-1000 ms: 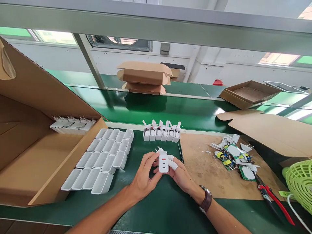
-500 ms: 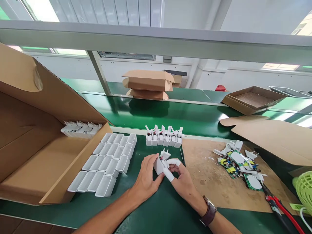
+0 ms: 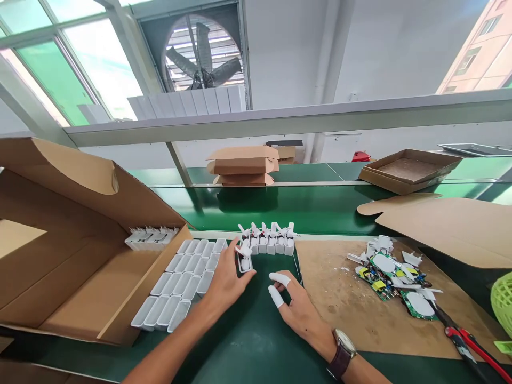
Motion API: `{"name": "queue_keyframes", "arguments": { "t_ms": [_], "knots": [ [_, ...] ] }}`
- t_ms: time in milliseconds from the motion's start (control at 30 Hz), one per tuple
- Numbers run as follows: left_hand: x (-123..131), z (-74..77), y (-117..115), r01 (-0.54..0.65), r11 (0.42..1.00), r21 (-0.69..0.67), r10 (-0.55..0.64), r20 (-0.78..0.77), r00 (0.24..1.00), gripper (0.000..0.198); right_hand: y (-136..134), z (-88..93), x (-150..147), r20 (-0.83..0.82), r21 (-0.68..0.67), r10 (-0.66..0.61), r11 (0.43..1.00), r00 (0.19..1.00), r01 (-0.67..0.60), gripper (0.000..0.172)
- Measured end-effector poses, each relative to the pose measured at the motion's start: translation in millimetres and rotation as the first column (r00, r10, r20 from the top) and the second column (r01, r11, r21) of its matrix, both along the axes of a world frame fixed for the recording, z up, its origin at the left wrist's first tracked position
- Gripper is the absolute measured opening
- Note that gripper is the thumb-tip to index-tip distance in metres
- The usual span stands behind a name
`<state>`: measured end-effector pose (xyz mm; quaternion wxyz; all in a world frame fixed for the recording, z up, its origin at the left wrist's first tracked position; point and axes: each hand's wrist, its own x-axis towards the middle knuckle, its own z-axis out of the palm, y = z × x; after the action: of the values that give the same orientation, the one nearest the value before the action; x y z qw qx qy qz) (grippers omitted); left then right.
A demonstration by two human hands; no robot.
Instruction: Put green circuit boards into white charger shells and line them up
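My left hand (image 3: 227, 280) grips a white charger housing (image 3: 244, 260) with its plug cap tilted open, holding it just left of the row of similar open chargers (image 3: 269, 241) at the back of the green mat. My right hand (image 3: 296, 306) rests empty on the mat, fingers apart, with white finger cots on two fingertips. Rows of empty white charger shells (image 3: 184, 280) lie to the left of my left hand.
A large open cardboard box (image 3: 76, 266) at left holds a few white chargers (image 3: 150, 236). On a brown board (image 3: 340, 298) at right lie circuit boards and white caps (image 3: 394, 272), with red-handled pliers (image 3: 466, 341). Cardboard boxes (image 3: 244, 165) sit beyond the green conveyor.
My left hand has carried the charger away from my right hand, up toward the left end of the row. My right hand let go and lowered to the mat. The camera tilted upward.
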<state>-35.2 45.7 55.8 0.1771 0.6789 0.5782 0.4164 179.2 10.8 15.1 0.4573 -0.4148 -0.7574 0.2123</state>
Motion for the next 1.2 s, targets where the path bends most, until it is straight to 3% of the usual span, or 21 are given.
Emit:
{"name": "queue_keyframes", "arguments": {
  "t_ms": [167, 400, 567, 733, 833, 933, 1033, 1200],
  "knots": [
    [-23.5, 41.8, 44.9, -0.057, 0.991, -0.117, 0.036, -0.178, 0.983, 0.093, -0.4, -0.9, 0.9, 0.024, 0.069, 0.018, 0.997, 1.000, -0.020, 0.032],
    [-32.8, 60.9, 79.6, -0.075, 0.973, -0.218, 0.006, -0.301, 0.954, 0.106, 0.7, -0.8, 3.3, 0.060, 0.157, 0.008, 0.987, 0.998, -0.018, 0.033],
    [-27.7, 61.8, 94.1, -0.097, 0.936, -0.337, -0.028, -0.348, 0.937, 0.117, 2.0, -0.9, 4.2, 0.065, 0.169, -0.006, 0.986, 0.998, -0.005, 0.034],
    [-22.3, 57.3, 108.9, -0.016, 0.887, -0.462, -0.126, -0.274, 0.953, 0.128, 2.5, -6.3, 6.2, 0.106, 0.115, -0.023, 0.993, 0.994, 0.011, 0.033],
    [-26.6, 56.9, 115.5, 0.042, 0.863, -0.503, -0.160, -0.193, 0.968, 0.142, 7.4, -11.5, 8.1, 0.091, 0.012, -0.037, 0.999, 0.995, 0.036, 0.034],
    [-32.5, 56.2, 120.5, 0.078, 0.854, -0.514, -0.161, -0.118, 0.980, 0.149, 19.2, -14.6, 8.2, 0.025, -0.186, -0.033, 0.982, 0.999, 0.037, 0.037],
    [-35.1, 53.5, 124.2, 0.095, 0.850, -0.519, -0.149, -0.064, 0.987, 0.145, 35.4, -14.2, 5.3, -0.061, -0.319, -0.043, 0.947, 0.997, 0.021, 0.040],
    [-35.3, 48.6, 129.5, 0.087, 0.860, -0.502, -0.121, -0.037, 0.992, 0.137, 56.0, -13.4, -4.8, -0.102, -0.387, -0.056, 0.922, 0.993, 0.012, 0.036]
  ]
}}
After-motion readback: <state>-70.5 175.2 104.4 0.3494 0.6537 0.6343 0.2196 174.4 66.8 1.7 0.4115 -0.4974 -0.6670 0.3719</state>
